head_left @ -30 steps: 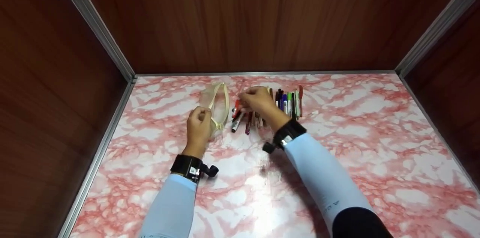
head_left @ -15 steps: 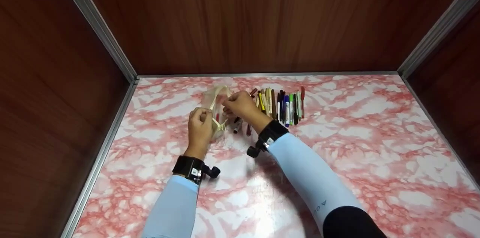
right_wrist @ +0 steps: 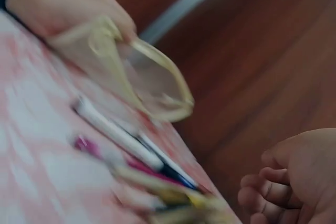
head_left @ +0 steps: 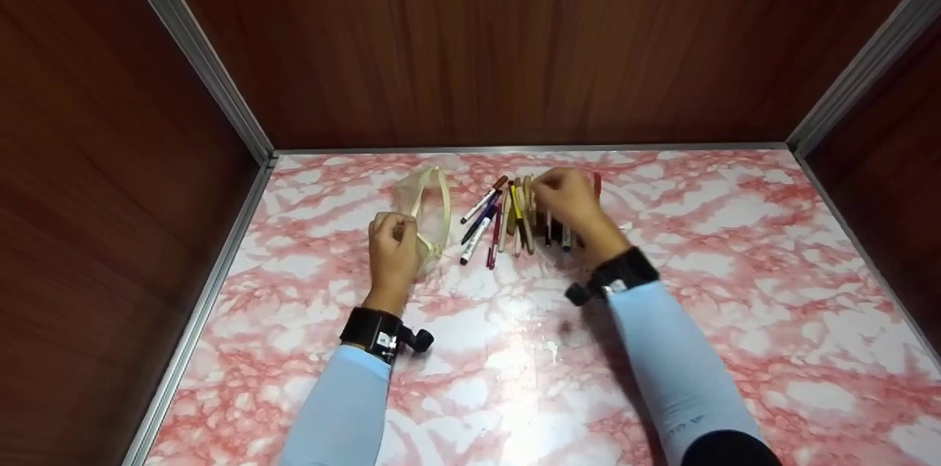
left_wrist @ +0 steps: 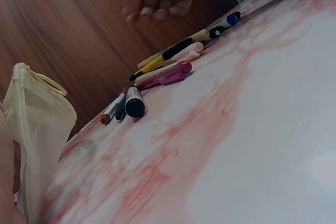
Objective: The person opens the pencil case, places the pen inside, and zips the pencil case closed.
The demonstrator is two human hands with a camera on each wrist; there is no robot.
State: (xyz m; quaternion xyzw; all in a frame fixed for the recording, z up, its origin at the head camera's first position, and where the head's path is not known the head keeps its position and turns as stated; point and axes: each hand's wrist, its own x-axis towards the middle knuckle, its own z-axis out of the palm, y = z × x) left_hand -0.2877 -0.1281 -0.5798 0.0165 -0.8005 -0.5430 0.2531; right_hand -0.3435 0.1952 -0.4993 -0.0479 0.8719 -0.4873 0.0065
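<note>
Cream pouch [head_left: 446, 205] pinched in our left hand [head_left: 392, 251], we could scatter the crowded pens [head_left: 517, 204] if our loosely curled, empty right hand [head_left: 572, 200] brushes them.

On my feed I see brown wood-grain panels [head_left: 470, 32] around three sides of a red-and-white marbled table [head_left: 735, 289], grey metal strips [head_left: 197, 47] between, glare [head_left: 518, 385] on its top.

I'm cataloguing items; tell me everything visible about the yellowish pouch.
The pouch looks like sheer, pale yellow mesh, with thicker edging round its mouth and apparently a small loop at the near end. Its mouth gapes towards the pens on its right. It is on or just above the tabletop, gripped by the left hand. Contents are unclear.
</note>
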